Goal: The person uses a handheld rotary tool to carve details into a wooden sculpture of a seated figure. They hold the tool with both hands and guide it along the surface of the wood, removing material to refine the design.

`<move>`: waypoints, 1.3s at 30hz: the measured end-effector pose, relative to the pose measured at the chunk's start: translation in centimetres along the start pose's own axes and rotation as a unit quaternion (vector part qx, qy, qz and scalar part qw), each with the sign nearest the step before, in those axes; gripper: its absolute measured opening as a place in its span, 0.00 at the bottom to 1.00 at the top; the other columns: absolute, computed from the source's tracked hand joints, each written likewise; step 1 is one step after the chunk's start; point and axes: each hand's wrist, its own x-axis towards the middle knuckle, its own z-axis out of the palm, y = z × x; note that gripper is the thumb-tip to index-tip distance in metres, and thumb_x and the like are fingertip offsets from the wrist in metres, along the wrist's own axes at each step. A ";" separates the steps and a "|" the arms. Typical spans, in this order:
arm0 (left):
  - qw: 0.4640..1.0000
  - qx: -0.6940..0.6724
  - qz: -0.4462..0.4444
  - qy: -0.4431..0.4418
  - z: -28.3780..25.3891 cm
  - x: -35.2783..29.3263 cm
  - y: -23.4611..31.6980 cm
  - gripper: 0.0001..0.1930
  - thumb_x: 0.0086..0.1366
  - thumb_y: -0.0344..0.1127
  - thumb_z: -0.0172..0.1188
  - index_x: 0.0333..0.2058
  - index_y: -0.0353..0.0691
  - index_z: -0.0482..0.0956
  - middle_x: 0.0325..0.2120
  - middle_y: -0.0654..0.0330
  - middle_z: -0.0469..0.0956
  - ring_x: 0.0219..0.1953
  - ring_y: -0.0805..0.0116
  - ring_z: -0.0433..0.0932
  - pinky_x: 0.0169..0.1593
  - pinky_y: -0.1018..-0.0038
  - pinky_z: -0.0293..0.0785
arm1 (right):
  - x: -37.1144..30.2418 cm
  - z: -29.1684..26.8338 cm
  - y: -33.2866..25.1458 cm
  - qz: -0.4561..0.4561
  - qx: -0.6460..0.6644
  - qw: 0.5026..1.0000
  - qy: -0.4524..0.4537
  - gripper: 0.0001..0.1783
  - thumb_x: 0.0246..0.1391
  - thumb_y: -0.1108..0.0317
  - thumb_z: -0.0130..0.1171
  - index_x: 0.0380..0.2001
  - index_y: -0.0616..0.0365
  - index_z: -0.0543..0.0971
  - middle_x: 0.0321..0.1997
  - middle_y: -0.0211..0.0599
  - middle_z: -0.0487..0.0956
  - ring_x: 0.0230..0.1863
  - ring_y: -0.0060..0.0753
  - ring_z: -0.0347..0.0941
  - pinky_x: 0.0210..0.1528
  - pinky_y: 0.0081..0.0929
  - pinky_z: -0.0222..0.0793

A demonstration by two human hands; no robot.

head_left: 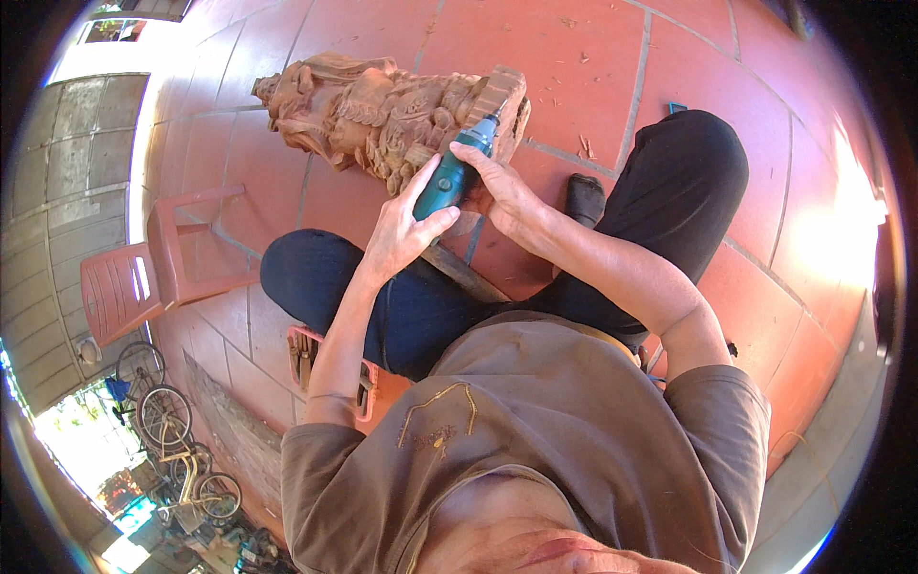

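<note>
A teal handheld rotary tool (446,187) with a silver nose is held between my two hands. My left hand (400,230) grips its rear and left side, thumb across the body. My right hand (505,194) wraps its right side, with a finger laid along the top near the nose. The tool's tip points at the base of a carved wooden statue (368,110), which lies on its side on the floor, its narrow end to the left. From this view I cannot tell whether the bit touches the wood.
Wood chips (585,145) are scattered over the red tiled floor (564,57). A pink plastic chair (182,253) stands to the left. Beside my left leg sits a pink tray (304,349) of slim tools. Bicycles (182,430) stand at the lower left.
</note>
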 end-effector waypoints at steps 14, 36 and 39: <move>1.000 -0.010 -0.001 0.003 -0.1 -0.1 0.1 0.39 0.62 0.46 0.64 0.67 0.35 0.60 0.54 0.41 0.75 0.55 0.57 0.76 0.58 0.66 0.69 | 0.0 0.3 -0.1 0.003 -0.008 1.000 -0.003 0.27 0.52 0.50 0.67 0.48 0.54 0.72 0.39 0.33 0.77 0.37 0.30 0.77 0.40 0.34 0.77; 1.000 0.003 -0.009 0.015 -0.4 0.0 0.0 0.39 0.61 0.44 0.64 0.67 0.36 0.60 0.45 0.46 0.79 0.44 0.64 0.79 0.51 0.68 0.73 | 0.6 0.5 -0.2 0.015 -0.019 1.000 -0.010 0.30 0.51 0.50 0.69 0.51 0.57 0.73 0.44 0.37 0.78 0.42 0.38 0.77 0.47 0.47 0.76; 1.000 0.005 -0.007 0.016 -0.3 0.1 0.1 0.39 0.62 0.44 0.64 0.67 0.37 0.60 0.45 0.46 0.79 0.45 0.64 0.79 0.51 0.68 0.73 | 0.7 0.5 -0.2 0.012 -0.019 1.000 -0.007 0.29 0.51 0.50 0.69 0.50 0.57 0.73 0.43 0.36 0.78 0.42 0.38 0.77 0.47 0.47 0.77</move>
